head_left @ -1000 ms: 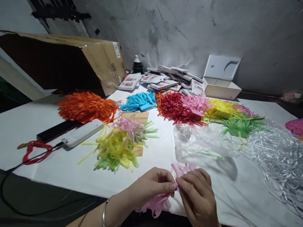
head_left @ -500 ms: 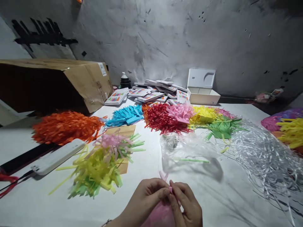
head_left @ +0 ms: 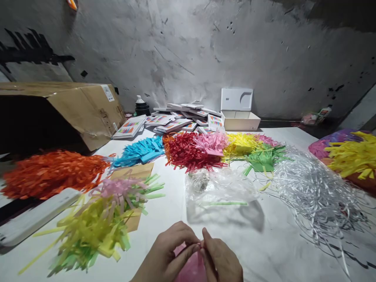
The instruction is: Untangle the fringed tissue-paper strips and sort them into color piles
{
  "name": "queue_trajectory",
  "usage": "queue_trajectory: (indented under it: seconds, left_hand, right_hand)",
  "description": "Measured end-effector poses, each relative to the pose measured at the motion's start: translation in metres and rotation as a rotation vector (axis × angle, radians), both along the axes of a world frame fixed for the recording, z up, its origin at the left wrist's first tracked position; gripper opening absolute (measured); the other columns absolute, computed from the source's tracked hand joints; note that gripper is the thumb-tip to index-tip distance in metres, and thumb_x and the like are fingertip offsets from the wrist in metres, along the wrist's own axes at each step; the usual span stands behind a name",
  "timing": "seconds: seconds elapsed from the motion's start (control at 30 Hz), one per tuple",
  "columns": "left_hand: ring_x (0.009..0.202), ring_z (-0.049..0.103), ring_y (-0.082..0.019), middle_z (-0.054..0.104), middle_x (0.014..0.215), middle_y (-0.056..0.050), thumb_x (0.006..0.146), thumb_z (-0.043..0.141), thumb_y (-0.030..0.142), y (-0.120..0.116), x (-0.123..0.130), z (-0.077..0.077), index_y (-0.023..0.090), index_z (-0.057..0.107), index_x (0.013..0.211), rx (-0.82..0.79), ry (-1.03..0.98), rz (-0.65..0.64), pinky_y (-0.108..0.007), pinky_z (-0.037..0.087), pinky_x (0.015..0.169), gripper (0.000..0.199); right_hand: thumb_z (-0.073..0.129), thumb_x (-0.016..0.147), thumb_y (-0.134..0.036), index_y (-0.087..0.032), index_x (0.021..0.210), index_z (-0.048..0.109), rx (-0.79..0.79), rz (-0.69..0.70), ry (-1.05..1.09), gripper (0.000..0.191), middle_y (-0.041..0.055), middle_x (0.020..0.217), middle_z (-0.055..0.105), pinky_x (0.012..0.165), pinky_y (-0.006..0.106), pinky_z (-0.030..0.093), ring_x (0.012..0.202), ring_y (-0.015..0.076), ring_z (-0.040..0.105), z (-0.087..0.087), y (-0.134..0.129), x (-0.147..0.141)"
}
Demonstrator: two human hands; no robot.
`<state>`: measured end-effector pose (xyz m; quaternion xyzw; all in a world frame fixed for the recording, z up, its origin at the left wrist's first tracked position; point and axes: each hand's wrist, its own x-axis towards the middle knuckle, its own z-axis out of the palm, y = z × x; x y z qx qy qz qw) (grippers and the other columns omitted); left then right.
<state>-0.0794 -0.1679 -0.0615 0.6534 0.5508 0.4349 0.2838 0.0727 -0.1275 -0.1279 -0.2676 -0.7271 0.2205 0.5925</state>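
Note:
Pink tissue (head_left: 191, 270) hangs below my two hands at the bottom centre, over the white table. My left hand (head_left: 173, 250) pinches its upper end between thumb and forefinger. Fingertips touching the left ones, my right hand (head_left: 219, 258) is closed on the same pink piece. The spot where the fingertips meet is small and partly hidden. To the left lies a loose pile of yellow, green and pink tissue strips (head_left: 100, 223). Beyond the hands is a clear plastic bag (head_left: 220, 188) with a thin green strip (head_left: 225, 203) on it.
Fringed bundles in orange (head_left: 55, 172), blue (head_left: 141, 150), red (head_left: 188, 152), pink, yellow and green line the table (head_left: 282, 250). Silver strands (head_left: 317, 192) lie right. Behind are flat printed packs (head_left: 173, 125), an open white box (head_left: 241, 120) and a cardboard box (head_left: 88, 113). A white device (head_left: 38, 215) lies left.
The view has turned slightly right, so the table items sit further left. The pink tail above my fingers no longer shows, and my right forefinger is raised more. Both hands keep the pink tissue.

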Motion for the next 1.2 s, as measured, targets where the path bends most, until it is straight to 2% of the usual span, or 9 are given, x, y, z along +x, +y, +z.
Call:
queue_trajectory:
  seconds: [0.13,0.27,0.47,0.63,0.8,0.9,1.0,1.1,1.2]
  left_hand:
    - [0.071,0.062,-0.018,0.07,0.072,-0.004,0.089,0.07,0.04,0.007,0.008,0.005,0.017,0.072,0.075,-0.256,-0.335,0.044,-0.026,0.048,0.069,0.027]
    - [0.072,0.063,-0.018,0.072,0.074,-0.004,0.077,0.081,0.044,0.008,0.014,0.0,0.016,0.075,0.083,-0.415,-0.636,0.098,-0.027,0.049,0.068,0.03]
    - [0.075,0.062,-0.018,0.069,0.077,-0.004,0.084,0.075,0.042,0.004,0.014,-0.004,0.017,0.077,0.08,-0.275,-0.476,0.105,-0.026,0.048,0.069,0.025]
    - [0.073,0.059,-0.017,0.063,0.076,-0.003,0.087,0.072,0.043,0.002,0.015,-0.009,0.017,0.073,0.079,-0.171,-0.453,0.109,-0.026,0.046,0.067,0.028]
    - [0.073,0.059,-0.017,0.063,0.078,-0.004,0.09,0.067,0.042,-0.001,0.013,-0.008,0.016,0.069,0.08,-0.125,-0.391,0.068,-0.027,0.046,0.067,0.029]
    - [0.071,0.058,-0.016,0.062,0.074,-0.003,0.093,0.064,0.039,-0.003,0.012,-0.002,0.016,0.066,0.075,-0.077,-0.285,0.074,-0.026,0.044,0.067,0.029]
    - [0.069,0.059,-0.015,0.062,0.072,-0.002,0.094,0.064,0.038,-0.005,0.013,-0.001,0.016,0.063,0.075,-0.117,-0.378,0.056,-0.025,0.046,0.066,0.029]
    - [0.067,0.06,-0.016,0.062,0.07,-0.002,0.093,0.064,0.04,-0.005,0.015,-0.005,0.016,0.061,0.076,-0.21,-0.526,0.021,-0.026,0.047,0.063,0.03]
    - [0.072,0.061,-0.017,0.063,0.076,-0.004,0.096,0.06,0.038,0.004,0.013,-0.006,0.017,0.063,0.078,-0.119,-0.395,0.058,-0.028,0.05,0.068,0.029]
  right_hand:
    - [0.058,0.098,-0.029,-0.027,0.11,0.072,-0.214,0.019,0.081,0.018,0.0012,0.085,0.076,0.066,0.021,0.059,0.074,0.0151,0.074,0.011,-0.001,0.006]
    - [0.061,0.096,-0.028,-0.026,0.094,0.072,-0.303,0.035,0.061,0.011,-0.0011,0.076,0.074,0.06,0.02,0.055,0.065,0.0134,0.07,0.019,-0.004,0.009]
    - [0.056,0.095,-0.02,-0.025,0.091,0.069,-0.302,0.044,0.075,0.014,-0.0008,0.078,0.073,0.065,0.021,0.054,0.068,0.0129,0.069,0.017,-0.009,0.006]
    - [0.06,0.095,-0.028,-0.024,0.091,0.07,-0.314,0.127,0.109,0.012,0.0029,0.081,0.071,0.066,0.024,0.056,0.073,0.0165,0.069,0.014,-0.009,-0.002]
    - [0.056,0.097,-0.024,-0.023,0.083,0.068,-0.265,0.107,0.112,0.018,0.0037,0.081,0.068,0.069,0.025,0.055,0.075,0.0165,0.067,0.013,-0.013,-0.003]
    - [0.054,0.098,-0.032,-0.023,0.083,0.064,-0.373,0.112,0.059,0.02,0.0023,0.076,0.067,0.064,0.023,0.053,0.069,0.0156,0.066,0.015,-0.018,0.0]
    - [0.053,0.099,-0.038,-0.023,0.096,0.062,-0.52,0.106,0.037,0.018,-0.0008,0.072,0.066,0.054,0.019,0.049,0.06,0.0128,0.064,0.014,-0.02,0.001]
    - [0.045,0.102,-0.039,-0.023,0.089,0.063,-0.458,0.184,-0.063,0.027,-0.0011,0.071,0.064,0.058,0.02,0.048,0.064,0.0133,0.063,0.009,-0.015,0.006]
    - [0.042,0.103,-0.035,-0.023,0.078,0.06,-0.368,0.198,-0.184,0.033,-0.0012,0.069,0.06,0.059,0.021,0.045,0.066,0.0136,0.061,0.012,-0.005,0.022]
